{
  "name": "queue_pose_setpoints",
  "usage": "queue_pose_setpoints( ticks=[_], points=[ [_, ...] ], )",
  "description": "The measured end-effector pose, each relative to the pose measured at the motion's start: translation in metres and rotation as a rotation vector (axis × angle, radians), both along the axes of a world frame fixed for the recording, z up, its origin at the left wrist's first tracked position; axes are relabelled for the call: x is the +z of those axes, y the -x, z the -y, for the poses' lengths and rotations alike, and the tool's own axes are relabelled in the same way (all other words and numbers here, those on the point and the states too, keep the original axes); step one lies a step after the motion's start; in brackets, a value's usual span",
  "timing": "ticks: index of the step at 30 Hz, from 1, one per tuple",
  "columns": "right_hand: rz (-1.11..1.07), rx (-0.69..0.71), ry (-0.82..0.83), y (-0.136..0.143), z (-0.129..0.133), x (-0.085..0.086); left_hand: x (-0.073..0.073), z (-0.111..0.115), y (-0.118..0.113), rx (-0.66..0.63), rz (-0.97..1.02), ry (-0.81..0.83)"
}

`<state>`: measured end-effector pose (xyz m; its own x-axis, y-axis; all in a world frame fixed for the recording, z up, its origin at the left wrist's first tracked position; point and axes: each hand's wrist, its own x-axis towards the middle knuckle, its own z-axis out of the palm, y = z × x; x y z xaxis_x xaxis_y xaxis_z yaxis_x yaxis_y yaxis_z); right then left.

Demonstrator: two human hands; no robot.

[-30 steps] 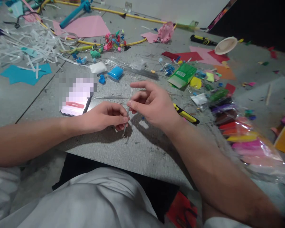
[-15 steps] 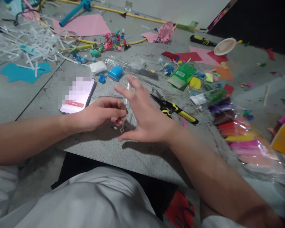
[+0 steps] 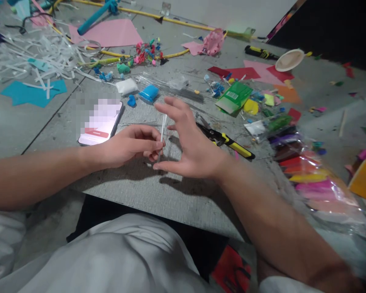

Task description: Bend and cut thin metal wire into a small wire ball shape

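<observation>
Thin metal wires (image 3: 162, 132) stand nearly upright between the fingers of my left hand (image 3: 134, 145), pinched by thumb and fingertips above the grey table (image 3: 125, 187). My right hand (image 3: 190, 142) is spread around the wires, its thumb at their lower end and its fingers near the top. Whether the thumb touches them is hard to tell. Black and yellow pliers (image 3: 228, 142) lie just right of my right hand, partly hidden by it. More loose wires (image 3: 137, 124) lie behind my left hand.
A phone (image 3: 100, 122) lies left of my hands. Blue clay (image 3: 149, 93), a white packet (image 3: 126, 86) and a green packet (image 3: 234, 97) are behind. Bagged coloured clay (image 3: 320, 179) sits at right. White paper strips (image 3: 33, 57) and a yellow hoop (image 3: 183, 24) are farther back.
My right hand has closed in slightly around the wires; its thumb is higher and the fingers are less spread. The looped lower end is now hidden near the thumb.
</observation>
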<state>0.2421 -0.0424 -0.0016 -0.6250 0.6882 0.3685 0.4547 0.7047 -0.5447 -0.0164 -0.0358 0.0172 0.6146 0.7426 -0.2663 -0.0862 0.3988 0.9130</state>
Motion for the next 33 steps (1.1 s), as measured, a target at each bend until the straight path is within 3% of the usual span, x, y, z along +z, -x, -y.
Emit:
queue_pose_setpoints(
  ticks=[6,10,20,30,33],
  points=[
    [0.001,-0.048,0.036,0.001,0.001,0.004,0.001,0.000,0.000,-0.012,0.027,0.006],
    [-0.012,0.014,0.048,-0.002,-0.001,0.008,0.001,0.001,0.001,-0.008,0.043,0.013],
    [-0.068,0.052,-0.050,-0.009,-0.014,-0.009,-0.016,-0.005,0.003,0.013,0.083,-0.036],
    [-0.062,0.033,-0.016,-0.008,-0.010,-0.005,-0.012,-0.005,0.006,-0.013,0.005,-0.081],
    [-0.073,0.024,0.069,-0.009,-0.012,-0.006,-0.013,-0.005,0.006,-0.002,0.006,-0.093]
  ],
)
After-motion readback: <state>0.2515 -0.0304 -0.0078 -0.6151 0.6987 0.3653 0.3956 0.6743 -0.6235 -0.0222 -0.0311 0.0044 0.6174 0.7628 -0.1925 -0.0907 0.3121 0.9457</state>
